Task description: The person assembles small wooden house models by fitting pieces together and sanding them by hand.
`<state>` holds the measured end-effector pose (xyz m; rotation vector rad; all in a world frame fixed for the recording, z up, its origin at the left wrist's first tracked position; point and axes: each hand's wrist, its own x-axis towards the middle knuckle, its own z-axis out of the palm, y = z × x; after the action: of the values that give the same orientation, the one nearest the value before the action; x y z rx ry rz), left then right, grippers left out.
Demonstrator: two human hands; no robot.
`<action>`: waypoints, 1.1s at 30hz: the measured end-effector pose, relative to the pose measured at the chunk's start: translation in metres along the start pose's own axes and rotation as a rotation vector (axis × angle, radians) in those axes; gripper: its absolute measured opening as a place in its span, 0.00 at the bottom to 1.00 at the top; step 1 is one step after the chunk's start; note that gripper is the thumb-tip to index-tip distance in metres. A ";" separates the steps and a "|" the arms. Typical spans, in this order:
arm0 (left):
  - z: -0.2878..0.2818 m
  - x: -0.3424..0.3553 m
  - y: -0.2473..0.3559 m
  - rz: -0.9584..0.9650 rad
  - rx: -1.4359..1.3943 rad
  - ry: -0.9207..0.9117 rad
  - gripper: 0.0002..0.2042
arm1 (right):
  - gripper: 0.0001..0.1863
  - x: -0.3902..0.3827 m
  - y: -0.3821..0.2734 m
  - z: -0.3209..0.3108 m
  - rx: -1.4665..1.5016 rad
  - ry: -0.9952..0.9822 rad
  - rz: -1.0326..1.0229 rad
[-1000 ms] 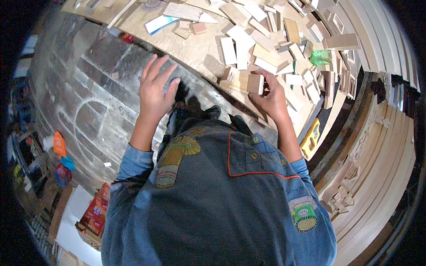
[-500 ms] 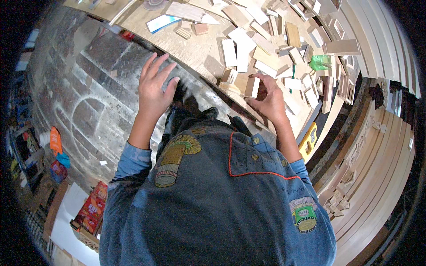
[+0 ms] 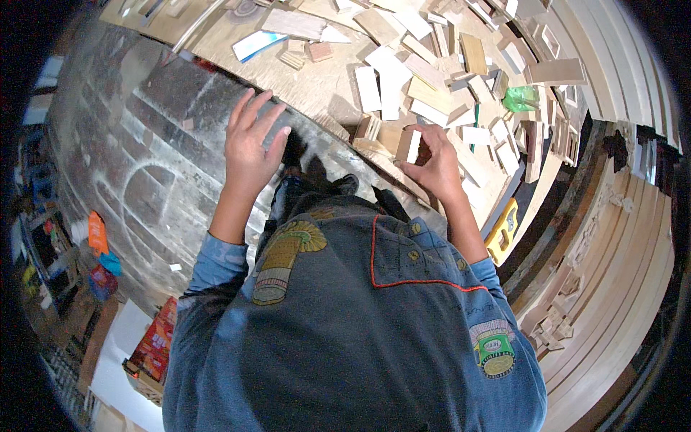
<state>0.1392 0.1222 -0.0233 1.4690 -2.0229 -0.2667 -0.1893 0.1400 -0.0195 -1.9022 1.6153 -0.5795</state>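
My right hand (image 3: 437,164) is at the near edge of the wooden workbench (image 3: 327,108). Its thumb and fingers close around a small wooden block (image 3: 405,145) with a pale side face. Part of the block is hidden by the fingers. Just left of it, another small grooved wooden block (image 3: 370,125) stands on the bench edge. My left hand (image 3: 253,147) hangs over the floor to the left of the bench, fingers spread, holding nothing.
Loose wood offcuts (image 3: 389,79) cover the bench, with a crumpled green plastic piece (image 3: 520,99) among them. A yellow saw handle (image 3: 502,232) lies at the right. Long stacked boards (image 3: 612,281) stand beyond it. A red carton (image 3: 153,338) sits at lower left.
The small block in my right hand has turned slightly, so that more of its brown face shows. My left hand keeps nearly the same place and pose. The view has shifted a little.
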 end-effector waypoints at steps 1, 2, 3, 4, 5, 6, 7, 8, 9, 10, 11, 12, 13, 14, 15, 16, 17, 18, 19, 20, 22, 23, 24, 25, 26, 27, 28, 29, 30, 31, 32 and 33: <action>0.000 0.001 0.000 -0.004 -0.003 -0.005 0.16 | 0.33 -0.001 0.002 0.001 0.006 0.006 -0.007; 0.001 0.001 0.000 -0.008 -0.007 -0.011 0.16 | 0.32 -0.001 0.003 0.002 0.012 0.013 -0.015; 0.001 0.002 0.000 -0.011 -0.009 -0.016 0.16 | 0.32 -0.002 0.005 0.003 0.003 0.016 -0.019; 0.001 0.003 0.000 -0.008 -0.006 -0.018 0.16 | 0.32 -0.002 0.007 0.004 -0.005 0.020 -0.024; 0.001 0.004 -0.001 -0.004 -0.002 -0.020 0.16 | 0.32 -0.002 0.007 0.004 -0.014 0.025 -0.028; 0.001 0.005 -0.001 0.003 0.002 -0.022 0.16 | 0.32 -0.002 0.006 0.004 -0.004 0.010 -0.001; 0.001 0.006 -0.001 0.006 0.018 -0.026 0.16 | 0.32 -0.002 0.004 0.002 0.007 -0.004 0.027; 0.001 0.006 -0.001 0.009 0.034 -0.029 0.16 | 0.32 -0.003 0.003 0.001 0.018 -0.017 0.054; 0.000 0.006 0.000 0.015 0.050 -0.032 0.16 | 0.32 -0.003 0.004 0.001 -0.001 -0.007 0.018; 0.000 0.007 -0.001 0.023 0.045 -0.025 0.16 | 0.33 -0.003 0.007 0.002 -0.020 0.004 -0.018; -0.001 0.007 -0.001 0.031 0.039 -0.018 0.16 | 0.33 -0.003 0.008 0.002 -0.039 0.016 -0.053; -0.001 0.007 -0.002 0.038 0.033 -0.012 0.16 | 0.34 -0.003 0.008 0.002 -0.040 0.019 -0.050; -0.002 0.007 -0.003 0.035 0.033 -0.014 0.16 | 0.34 -0.003 0.007 0.002 -0.040 0.023 -0.048; -0.003 0.006 -0.004 0.033 0.033 -0.016 0.16 | 0.34 -0.003 0.006 0.002 -0.040 0.026 -0.045; -0.004 0.005 -0.004 0.033 0.035 -0.016 0.16 | 0.35 -0.003 0.006 0.002 -0.045 0.036 -0.057; -0.005 0.005 -0.003 0.029 0.035 -0.016 0.16 | 0.35 -0.003 0.006 0.003 -0.051 0.046 -0.069; -0.006 0.005 -0.002 0.025 0.036 -0.017 0.16 | 0.35 -0.003 0.007 0.003 -0.057 0.055 -0.081; -0.007 0.005 -0.002 0.020 0.037 -0.019 0.16 | 0.35 -0.003 0.007 0.003 -0.064 0.051 -0.078; -0.008 0.005 -0.001 0.025 0.047 -0.021 0.16 | 0.34 -0.003 0.007 0.002 -0.071 0.047 -0.075; -0.009 0.005 0.000 0.029 0.056 -0.022 0.16 | 0.34 -0.003 0.008 0.002 -0.078 0.043 -0.072; -0.010 0.006 0.002 0.034 0.064 -0.030 0.16 | 0.33 -0.004 0.009 0.002 -0.048 0.042 -0.070; -0.011 0.006 0.004 0.034 0.062 -0.034 0.16 | 0.32 -0.004 0.010 0.001 -0.033 0.042 -0.069; -0.012 0.008 0.006 0.039 0.059 -0.039 0.16 | 0.32 -0.005 0.010 0.002 -0.024 0.042 -0.055; -0.012 0.007 0.006 0.052 0.055 -0.030 0.17 | 0.31 -0.006 0.010 0.002 -0.014 0.042 -0.041; -0.012 0.006 0.005 0.064 0.052 -0.023 0.17 | 0.30 -0.008 0.010 0.002 -0.004 0.044 -0.027; -0.012 0.006 0.005 0.082 0.047 -0.017 0.17 | 0.30 -0.010 0.012 0.005 0.058 0.073 -0.026; -0.012 0.006 0.007 0.081 0.054 -0.020 0.17 | 0.31 -0.012 0.014 0.007 0.151 0.070 0.007; -0.013 0.005 0.009 0.081 0.061 -0.023 0.17 | 0.32 -0.014 0.017 0.009 0.244 0.066 0.038; -0.013 0.004 0.011 0.085 0.068 -0.028 0.17 | 0.32 -0.016 0.021 0.012 0.340 0.068 0.069; -0.013 0.005 0.013 0.071 0.045 -0.042 0.17 | 0.34 -0.016 0.024 0.015 0.332 0.061 0.098; -0.012 0.006 0.016 0.089 0.052 -0.048 0.17 | 0.34 -0.016 0.028 0.015 0.260 0.092 0.045; -0.013 0.006 0.019 0.104 0.065 -0.055 0.18 | 0.34 -0.016 0.030 0.015 0.192 0.120 -0.008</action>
<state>0.1309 0.1255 -0.0016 1.4037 -2.1629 -0.2014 -0.2041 0.1550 -0.0503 -1.7632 1.5646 -0.8349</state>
